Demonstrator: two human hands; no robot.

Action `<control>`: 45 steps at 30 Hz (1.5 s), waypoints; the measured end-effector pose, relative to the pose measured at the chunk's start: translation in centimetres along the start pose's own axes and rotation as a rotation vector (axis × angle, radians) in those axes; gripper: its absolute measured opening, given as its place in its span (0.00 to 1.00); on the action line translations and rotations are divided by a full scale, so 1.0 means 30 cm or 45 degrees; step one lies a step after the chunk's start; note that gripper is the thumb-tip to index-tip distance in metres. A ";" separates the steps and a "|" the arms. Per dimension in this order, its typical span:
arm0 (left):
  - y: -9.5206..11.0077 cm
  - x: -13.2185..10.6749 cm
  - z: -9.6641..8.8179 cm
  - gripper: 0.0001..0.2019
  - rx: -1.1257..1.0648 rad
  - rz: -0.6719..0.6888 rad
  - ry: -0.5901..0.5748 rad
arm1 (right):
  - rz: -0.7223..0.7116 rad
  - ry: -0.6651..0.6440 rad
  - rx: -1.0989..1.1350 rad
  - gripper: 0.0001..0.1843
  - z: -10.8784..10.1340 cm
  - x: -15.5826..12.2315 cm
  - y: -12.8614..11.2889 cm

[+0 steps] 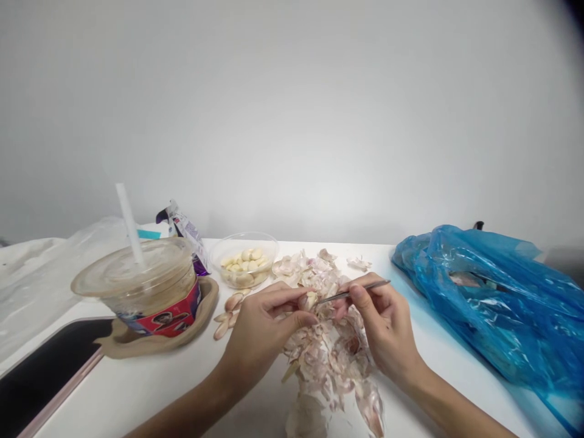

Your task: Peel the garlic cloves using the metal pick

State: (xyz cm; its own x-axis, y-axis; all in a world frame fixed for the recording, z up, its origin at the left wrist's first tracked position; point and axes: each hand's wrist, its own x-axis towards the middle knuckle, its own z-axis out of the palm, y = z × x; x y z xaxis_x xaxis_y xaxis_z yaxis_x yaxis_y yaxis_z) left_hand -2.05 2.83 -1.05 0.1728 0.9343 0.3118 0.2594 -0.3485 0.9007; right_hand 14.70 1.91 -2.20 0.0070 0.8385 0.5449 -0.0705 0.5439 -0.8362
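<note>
My left hand pinches a small garlic clove between thumb and fingers, above a heap of pinkish garlic skins. My right hand grips a thin metal tool whose tip touches the clove. Just behind the hands, a clear plastic bowl holds several peeled cloves. A few unpeeled cloves lie loose on the white table left of my left hand.
A lidded drink cup with a white straw stands at the left on a brown bag. A dark phone lies at the front left corner. A crumpled blue plastic bag fills the right side. Clear plastic and a purple wrapper sit at the back left.
</note>
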 end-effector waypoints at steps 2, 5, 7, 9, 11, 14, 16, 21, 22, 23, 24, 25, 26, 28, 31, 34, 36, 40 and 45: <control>-0.002 0.000 0.002 0.10 -0.011 -0.004 -0.025 | 0.031 -0.017 0.070 0.09 0.002 0.001 0.005; -0.003 -0.002 0.007 0.10 -0.049 -0.005 -0.043 | 0.084 -0.041 0.169 0.08 0.001 -0.001 0.011; -0.002 -0.002 0.009 0.10 -0.063 -0.012 -0.041 | 0.124 -0.057 0.227 0.08 0.000 -0.002 0.012; 0.000 -0.003 0.009 0.11 -0.060 -0.028 -0.035 | 0.167 -0.074 0.286 0.09 -0.001 -0.001 0.010; 0.001 -0.003 0.008 0.11 -0.070 -0.035 -0.028 | 0.206 -0.094 0.345 0.09 -0.001 0.002 0.007; 0.001 -0.004 0.007 0.12 -0.080 -0.022 -0.033 | 0.262 -0.120 0.401 0.09 0.000 0.007 0.003; 0.002 -0.004 0.007 0.12 -0.071 -0.022 -0.031 | 0.294 -0.124 0.421 0.09 0.000 0.008 0.003; -0.002 -0.001 0.011 0.11 -0.111 -0.038 -0.032 | 0.366 -0.131 0.458 0.10 0.003 0.007 0.008; -0.005 -0.001 0.011 0.11 -0.130 -0.052 -0.037 | 0.372 -0.138 0.450 0.10 0.004 0.006 0.009; -0.008 -0.001 0.011 0.10 -0.154 -0.067 -0.042 | 0.375 -0.147 0.434 0.11 0.005 0.005 0.009; -0.012 -0.001 0.011 0.10 -0.184 -0.082 -0.049 | 0.375 -0.154 0.417 0.11 0.006 0.004 0.009; -0.015 -0.002 0.011 0.10 -0.212 -0.091 -0.058 | 0.372 -0.160 0.401 0.11 0.007 0.003 0.008; -0.017 -0.002 0.011 0.10 -0.236 -0.098 -0.064 | 0.369 -0.164 0.385 0.12 0.008 0.002 0.006; -0.020 -0.004 0.011 0.11 -0.274 -0.107 -0.076 | 0.355 -0.162 0.360 0.11 0.008 0.001 0.004; -0.017 -0.003 0.012 0.11 -0.280 -0.131 -0.073 | 0.315 -0.159 0.310 0.10 0.007 0.002 0.003; -0.012 -0.002 0.014 0.11 -0.292 -0.156 -0.055 | 0.279 -0.176 0.265 0.09 0.004 0.004 0.005; -0.010 -0.002 0.016 0.12 -0.356 -0.187 -0.063 | 0.254 -0.180 0.248 0.09 0.002 0.003 0.006; -0.010 -0.004 0.018 0.12 -0.555 -0.284 -0.128 | 0.217 -0.171 0.205 0.10 0.000 0.001 0.007; -0.014 -0.008 0.018 0.11 -0.654 -0.316 -0.214 | 0.221 -0.165 0.183 0.10 0.001 -0.002 0.007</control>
State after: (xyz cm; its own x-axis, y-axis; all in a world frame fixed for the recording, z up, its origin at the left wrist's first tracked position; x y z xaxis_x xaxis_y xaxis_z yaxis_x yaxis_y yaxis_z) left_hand -1.68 2.71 -1.66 0.3251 0.9439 0.0587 -0.1741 -0.0013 0.9847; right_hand 14.66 1.96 -2.40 -0.1446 0.9027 0.4053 -0.2004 0.3744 -0.9054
